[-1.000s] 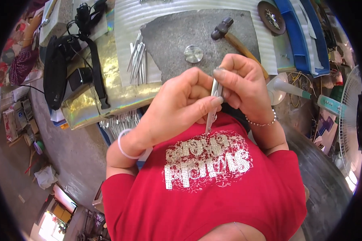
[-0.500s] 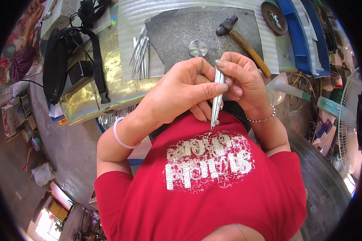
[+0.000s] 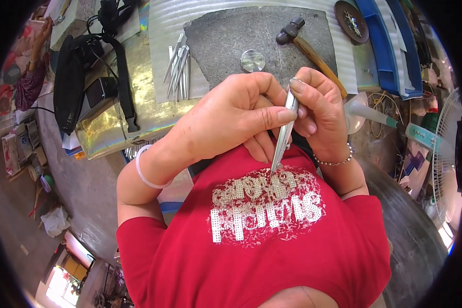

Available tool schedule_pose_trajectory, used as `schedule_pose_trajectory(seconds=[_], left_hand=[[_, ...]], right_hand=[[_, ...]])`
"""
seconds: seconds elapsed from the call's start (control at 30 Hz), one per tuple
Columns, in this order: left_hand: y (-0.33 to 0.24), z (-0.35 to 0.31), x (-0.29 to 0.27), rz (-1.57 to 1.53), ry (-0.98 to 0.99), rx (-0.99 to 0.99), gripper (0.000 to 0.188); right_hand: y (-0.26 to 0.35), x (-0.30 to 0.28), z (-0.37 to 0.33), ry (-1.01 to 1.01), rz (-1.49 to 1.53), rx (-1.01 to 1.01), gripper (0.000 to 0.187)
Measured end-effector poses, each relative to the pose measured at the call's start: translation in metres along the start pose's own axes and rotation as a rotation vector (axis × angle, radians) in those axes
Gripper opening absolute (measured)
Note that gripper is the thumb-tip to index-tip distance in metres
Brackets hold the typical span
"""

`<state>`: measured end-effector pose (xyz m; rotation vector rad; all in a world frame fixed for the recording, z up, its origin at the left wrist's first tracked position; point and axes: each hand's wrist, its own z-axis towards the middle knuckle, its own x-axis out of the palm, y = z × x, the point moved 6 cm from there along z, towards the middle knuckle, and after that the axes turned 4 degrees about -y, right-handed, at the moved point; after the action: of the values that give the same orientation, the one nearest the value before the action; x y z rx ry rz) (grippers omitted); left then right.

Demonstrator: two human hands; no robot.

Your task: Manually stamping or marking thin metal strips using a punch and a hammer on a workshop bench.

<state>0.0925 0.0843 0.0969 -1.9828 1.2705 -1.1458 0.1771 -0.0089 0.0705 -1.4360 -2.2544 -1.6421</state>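
Note:
Between my two hands is a slim, shiny silver metal tool made of long narrow strips (image 3: pixel 282 142), slanting down to a narrow end in front of my shirt. A small round bit shows near that lower end; its exact kind is unclear. My left hand (image 3: pixel 236 115) is closed around its middle, thumb lying across the front. My right hand (image 3: pixel 322 110) pinches its upper end between thumb and fingertips. Just beyond them, on a dark grey stone slab (image 3: pixel 215 41), lie a round clear disc (image 3: pixel 252 61) and a hammer (image 3: pixel 313 54) with a wooden handle.
Several long silver strips (image 3: pixel 177 74) lie left of the slab on white foam sheeting (image 3: pixel 161 31). A brown dish (image 3: pixel 351 21) of small bits and a blue tray (image 3: pixel 380 46) stand at the far right. A black strapped bag (image 3: pixel 72 87) lies left; a white fan (image 3: pixel 446 138) stands right.
Both hands have shifted slightly to the right with the silver tool. The tool now leans more, its upper end farther right. My left elbow has moved outward a little.

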Motion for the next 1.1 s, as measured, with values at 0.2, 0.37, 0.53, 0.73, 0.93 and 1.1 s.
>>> schedule_pose_trajectory(seconds=[0.2, 0.37, 0.53, 0.73, 0.93, 1.1], left_hand=[[0.011, 0.011, 0.006, -0.271, 0.128, -0.067, 0.022], [0.012, 0.019, 0.012, -0.271, 0.213, -0.072, 0.021], [0.013, 0.028, 0.016, -0.263, 0.249, -0.075, 0.021], [0.012, 0.032, 0.021, -0.217, 0.239, -0.064, 0.021], [0.017, 0.038, 0.026, -0.148, 0.23, -0.069, 0.02], [0.024, 0.043, 0.03, -0.246, 0.266, -0.042, 0.02]], right_hand=[[0.002, -0.002, -0.005, 0.023, 0.152, -0.039, 0.014], [0.002, -0.006, -0.011, 0.013, 0.195, -0.087, 0.014], [0.002, -0.013, -0.013, -0.006, 0.242, -0.106, 0.015], [-0.003, -0.021, -0.014, -0.019, 0.272, -0.091, 0.015], [-0.005, -0.03, -0.017, -0.046, 0.287, -0.122, 0.015], [-0.008, -0.037, -0.019, -0.056, 0.302, -0.135, 0.016]])
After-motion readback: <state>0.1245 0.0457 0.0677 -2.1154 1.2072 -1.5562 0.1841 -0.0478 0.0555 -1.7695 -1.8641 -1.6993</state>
